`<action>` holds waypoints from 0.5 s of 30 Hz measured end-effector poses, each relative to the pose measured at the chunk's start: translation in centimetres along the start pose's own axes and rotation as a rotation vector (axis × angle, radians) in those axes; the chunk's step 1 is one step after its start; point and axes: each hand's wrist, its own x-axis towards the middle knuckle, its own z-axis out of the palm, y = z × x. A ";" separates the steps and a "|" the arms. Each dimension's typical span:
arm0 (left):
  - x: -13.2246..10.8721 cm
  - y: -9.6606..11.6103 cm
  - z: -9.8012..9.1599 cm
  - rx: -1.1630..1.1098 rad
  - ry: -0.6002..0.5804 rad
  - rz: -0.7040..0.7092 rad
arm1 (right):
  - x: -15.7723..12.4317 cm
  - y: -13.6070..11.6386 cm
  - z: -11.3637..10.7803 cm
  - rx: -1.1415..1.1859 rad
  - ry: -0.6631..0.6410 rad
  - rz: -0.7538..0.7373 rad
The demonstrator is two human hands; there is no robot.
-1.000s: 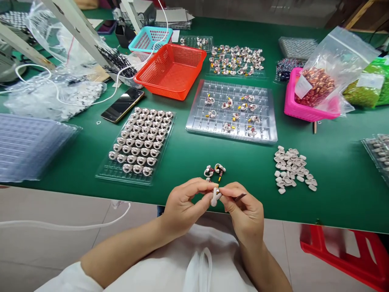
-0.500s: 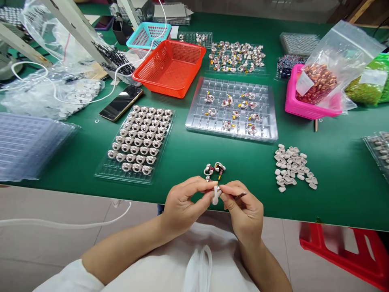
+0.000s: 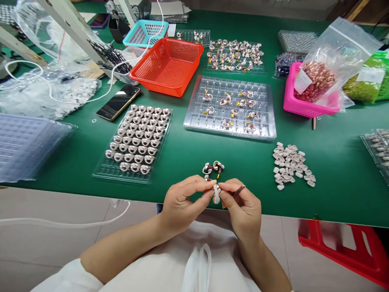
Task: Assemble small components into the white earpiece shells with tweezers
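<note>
Between my fingertips, at the table's front edge, is a small white earphone housing [image 3: 216, 194]. My left hand [image 3: 187, 202] pinches it from the left with thumb and forefinger. From the right, the thumb and forefinger of my right hand [image 3: 241, 207] close on it too. A thin dark brown stick-like tool [image 3: 238, 191] pokes out from between my right fingers; most of it is hidden. Just beyond my fingertips lie a few white earphone parts [image 3: 218, 166] with dark red and black wires and a yellow tip. The inside of the housing is too small to make out.
A clear tray of pale ring-shaped housings [image 3: 136, 138] lies left, a silver tray [image 3: 194, 121] with wired parts ahead. Loose white caps [image 3: 293, 166] are heaped right. Farther back stand a red basket [image 3: 170, 77], a pink basket [image 3: 310, 106] and a phone [image 3: 118, 102].
The housing has turned slightly between my fingers, and the brown tool tilts more upward. My hands otherwise keep nearly the same place; the whole view has shifted slightly.
</note>
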 end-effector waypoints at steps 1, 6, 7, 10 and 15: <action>0.0 0.0 0.0 -0.003 -0.001 0.006 | 0.0 -0.1 0.0 0.015 -0.002 0.021; 0.1 -0.1 -0.1 -0.004 -0.016 0.041 | 0.1 -0.3 -0.1 0.072 -0.038 0.132; 0.1 -0.1 -0.2 0.000 -0.023 0.047 | 0.1 -0.3 -0.2 0.076 -0.044 0.146; 0.1 -0.2 -0.2 0.005 -0.048 0.070 | 0.1 -0.1 -0.3 0.078 -0.041 0.167; 0.0 -0.1 -0.1 -0.011 -0.110 0.071 | 0.1 0.4 -0.3 0.063 -0.014 0.144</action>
